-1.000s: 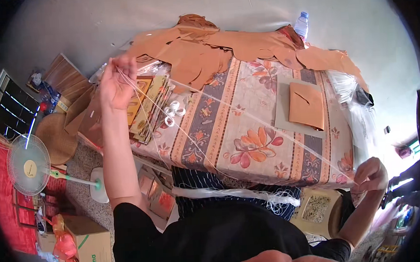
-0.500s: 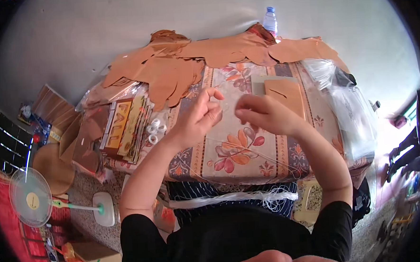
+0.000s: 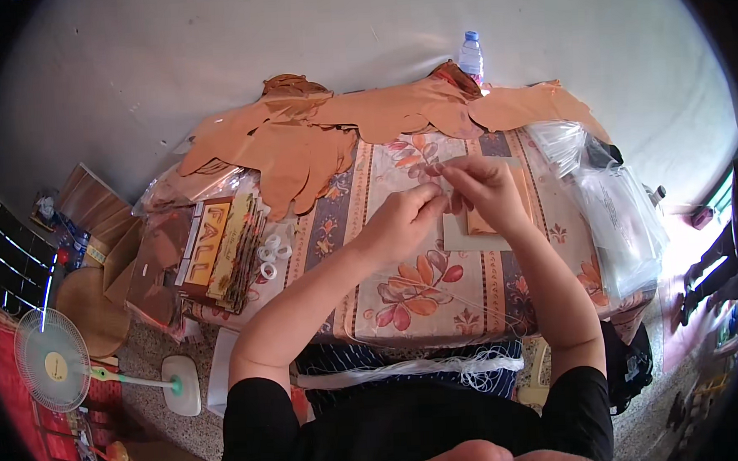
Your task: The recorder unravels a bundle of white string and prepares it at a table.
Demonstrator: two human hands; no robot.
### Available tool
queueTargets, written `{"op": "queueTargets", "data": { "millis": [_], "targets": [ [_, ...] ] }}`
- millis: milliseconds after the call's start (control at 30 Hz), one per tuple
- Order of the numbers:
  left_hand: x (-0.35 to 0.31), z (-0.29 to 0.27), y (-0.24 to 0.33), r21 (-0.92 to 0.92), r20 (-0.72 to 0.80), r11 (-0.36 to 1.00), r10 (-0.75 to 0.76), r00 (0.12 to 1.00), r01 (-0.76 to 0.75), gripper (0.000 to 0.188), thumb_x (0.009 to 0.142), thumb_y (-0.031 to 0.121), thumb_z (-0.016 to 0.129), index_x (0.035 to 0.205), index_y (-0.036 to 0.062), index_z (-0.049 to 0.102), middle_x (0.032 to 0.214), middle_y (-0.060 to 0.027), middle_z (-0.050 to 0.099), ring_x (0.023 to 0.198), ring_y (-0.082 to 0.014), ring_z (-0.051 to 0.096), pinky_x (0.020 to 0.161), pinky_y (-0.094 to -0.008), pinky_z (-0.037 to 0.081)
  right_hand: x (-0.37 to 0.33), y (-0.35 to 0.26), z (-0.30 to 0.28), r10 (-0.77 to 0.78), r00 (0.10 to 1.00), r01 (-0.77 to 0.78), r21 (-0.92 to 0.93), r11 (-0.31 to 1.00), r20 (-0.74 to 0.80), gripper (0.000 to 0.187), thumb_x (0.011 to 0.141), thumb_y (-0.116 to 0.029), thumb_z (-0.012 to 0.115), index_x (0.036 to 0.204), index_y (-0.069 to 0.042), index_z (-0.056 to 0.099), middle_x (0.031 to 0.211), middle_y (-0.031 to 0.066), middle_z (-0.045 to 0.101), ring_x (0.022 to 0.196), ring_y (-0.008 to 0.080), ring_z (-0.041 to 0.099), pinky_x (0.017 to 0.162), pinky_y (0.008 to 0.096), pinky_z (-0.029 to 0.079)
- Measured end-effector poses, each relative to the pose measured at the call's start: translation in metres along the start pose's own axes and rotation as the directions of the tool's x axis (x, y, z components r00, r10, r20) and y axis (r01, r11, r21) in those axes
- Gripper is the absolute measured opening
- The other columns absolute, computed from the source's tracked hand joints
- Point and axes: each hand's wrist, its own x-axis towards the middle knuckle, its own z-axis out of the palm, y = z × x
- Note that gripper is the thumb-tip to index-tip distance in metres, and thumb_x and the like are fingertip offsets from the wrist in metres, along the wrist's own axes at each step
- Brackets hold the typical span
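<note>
My left hand (image 3: pixel 406 220) and my right hand (image 3: pixel 486 195) are close together over the middle of the table, fingertips almost meeting. Both are closed in a pinch; whatever is between the fingers is too thin or too hidden to name. Partly behind my right hand lies a brown card piece (image 3: pixel 520 191) on a grey board (image 3: pixel 461 241). A bundle of white string (image 3: pixel 410 369) stretches across my lap on dark striped cloth, its loose strands tangled at the right end. Faint pale strands also cross the flowered tablecloth (image 3: pixel 371 272) near its front edge.
Brown cut-out sheets (image 3: pixel 298 155) are heaped along the back, with a water bottle (image 3: pixel 471 56) behind. At left stand a pile of printed card pieces (image 3: pixel 224 251) and white rings (image 3: pixel 272 256). Clear plastic bags (image 3: pixel 619 226) lie at right. A fan (image 3: pixel 55 364) is at far left.
My hands have come together, the left moving right and its fingers closing into a pinch. The right hand has turned its fingers up towards the left one. The view has tilted slightly.
</note>
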Motion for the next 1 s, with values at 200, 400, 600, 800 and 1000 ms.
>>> {"op": "queueTargets", "data": {
  "millis": [200,400,600,800,1000],
  "targets": [
    [0.018,-0.019,0.005,-0.052,-0.046,0.999,0.005,0.999,-0.007,0.019,0.091,0.016,0.046,0.080,0.0003,0.051,0.070,-0.0011,0.052,0.068,-0.0054,0.045,0.064,-0.0227,0.040,-0.001,0.004,-0.019,0.196,0.933,-0.178,-0.088,0.980,0.302,0.019,0.087,-0.017,0.054,0.092,-0.001,0.064,0.067,0.0010,0.061,0.051,0.0051,0.054,0.047,0.0181,0.040],
    [0.000,-0.003,-0.020,-0.090,0.089,0.989,-0.114,0.990,0.121,0.019,0.092,0.019,0.046,0.086,0.0031,0.053,0.066,0.0031,0.045,0.060,-0.0050,0.041,0.055,-0.0204,0.035,0.002,0.007,-0.009,-0.036,0.997,0.025,-0.146,0.989,-0.075,0.018,0.087,-0.017,0.055,0.087,-0.001,0.063,0.075,0.0002,0.064,0.054,0.0052,0.055,0.048,0.0171,0.040],
    [-0.008,-0.002,-0.029,-0.283,0.025,0.957,-0.056,0.998,0.061,0.019,0.093,0.020,0.043,0.092,0.0045,0.054,0.072,0.0023,0.048,0.069,-0.0054,0.044,0.063,-0.0215,0.038,-0.006,0.011,-0.007,0.121,0.954,-0.149,0.082,0.985,0.274,0.016,0.087,-0.014,0.054,0.087,-0.001,0.063,0.068,0.0016,0.062,0.056,0.0062,0.057,0.048,0.0189,0.042],
    [-0.010,-0.005,-0.021,-0.193,0.116,0.972,-0.116,0.986,0.137,0.018,0.092,0.017,0.044,0.086,0.0034,0.053,0.075,0.0013,0.049,0.071,-0.0059,0.043,0.064,-0.0227,0.038,0.000,0.021,-0.009,0.143,0.988,-0.153,-0.393,0.907,-0.055,0.016,0.087,-0.014,0.055,0.087,-0.001,0.065,0.062,-0.0008,0.057,0.052,0.0047,0.051,0.048,0.0192,0.040],
    [-0.013,0.000,-0.033,-0.201,0.018,0.973,-0.110,0.994,0.111,0.018,0.091,0.018,0.047,0.086,0.0008,0.052,0.069,0.0005,0.048,0.065,-0.0052,0.042,0.058,-0.0212,0.036,-0.003,0.018,-0.005,0.149,0.985,-0.157,0.094,0.983,0.082,0.019,0.089,-0.016,0.052,0.088,-0.001,0.063,0.062,-0.0002,0.059,0.053,0.0031,0.053,0.048,0.0175,0.039]
  ]
}}
